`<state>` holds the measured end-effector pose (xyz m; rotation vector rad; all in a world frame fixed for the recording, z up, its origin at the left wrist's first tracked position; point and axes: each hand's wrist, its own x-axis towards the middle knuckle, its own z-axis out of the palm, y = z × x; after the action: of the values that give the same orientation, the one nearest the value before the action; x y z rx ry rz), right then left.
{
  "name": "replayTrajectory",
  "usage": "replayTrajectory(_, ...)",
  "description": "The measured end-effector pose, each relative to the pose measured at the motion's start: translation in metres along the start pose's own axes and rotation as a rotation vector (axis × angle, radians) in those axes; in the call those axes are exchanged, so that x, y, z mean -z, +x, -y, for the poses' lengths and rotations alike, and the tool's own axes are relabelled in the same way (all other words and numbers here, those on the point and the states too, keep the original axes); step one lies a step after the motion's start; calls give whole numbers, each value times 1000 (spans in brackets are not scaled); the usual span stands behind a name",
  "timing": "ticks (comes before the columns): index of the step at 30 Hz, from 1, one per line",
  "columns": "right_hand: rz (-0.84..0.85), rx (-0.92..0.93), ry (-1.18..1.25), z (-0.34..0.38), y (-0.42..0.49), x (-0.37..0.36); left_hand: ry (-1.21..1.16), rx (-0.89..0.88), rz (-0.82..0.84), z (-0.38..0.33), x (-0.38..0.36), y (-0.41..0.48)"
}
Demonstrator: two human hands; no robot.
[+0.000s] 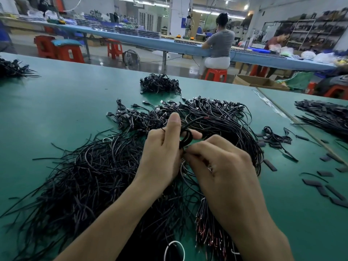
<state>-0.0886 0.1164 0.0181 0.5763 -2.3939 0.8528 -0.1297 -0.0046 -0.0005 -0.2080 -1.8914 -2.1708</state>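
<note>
Item: one thin black cable (186,137), glossy, being wound into a small tight coil above the middle of the green table (56,113). The left hand (162,147) is gripping the coil between thumb and curled fingers, and the right hand (220,162) is pinching its loose tail just beneath. Progress is looking early: a small bundled heap (160,84) is lying far centre, while a much larger loose pile (105,176) is waiting near.

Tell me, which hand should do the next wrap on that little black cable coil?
Probably the right hand: its fingertips pinch the coiled black cable just under its loops, so it could wind. The left hand is busy gripping that coil between thumb and fingers.
</note>
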Motion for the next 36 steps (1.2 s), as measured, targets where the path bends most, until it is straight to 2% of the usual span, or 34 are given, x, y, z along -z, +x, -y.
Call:
replayTrajectory(2, 39, 19, -31, 4, 0, -2, 81, 16, -38, 2, 2, 2)
replayTrajectory(5, 85, 54, -147, 9, -1, -1, 141, 130, -8, 3, 4, 4)
replayTrajectory(7, 100, 55, -218, 10, -1, 0, 95, 245, 60, 5, 6, 5)
replayTrajectory(10, 100, 63, -267, 12, 0, 3, 25, 432, 257, 1, 9, 3)
replayTrajectory(14, 67, 83, -136, 5, 1, 4, 21, 602, 361, -3, 8, 0)
replayTrajectory(17, 73, 9, -3, -4, 1, 2, -22, 622, 402, -2, 7, -1)
replayTrajectory(21, 45, -87, 78, -12, 0, 4, -46, 591, 683, -6, 18, 2)
replayTrajectory(25, 87, -113, 79, -18, 1, 7, 34, 402, 930, -13, 27, 3)
replayTrajectory(27, 102, -92, 54, -18, 0, 6, 61, 406, 944, -10, 28, 2)
replayTrajectory(36, 241, -104, 38, -28, 0, 4, 224, 469, 818, -6, 19, -2)
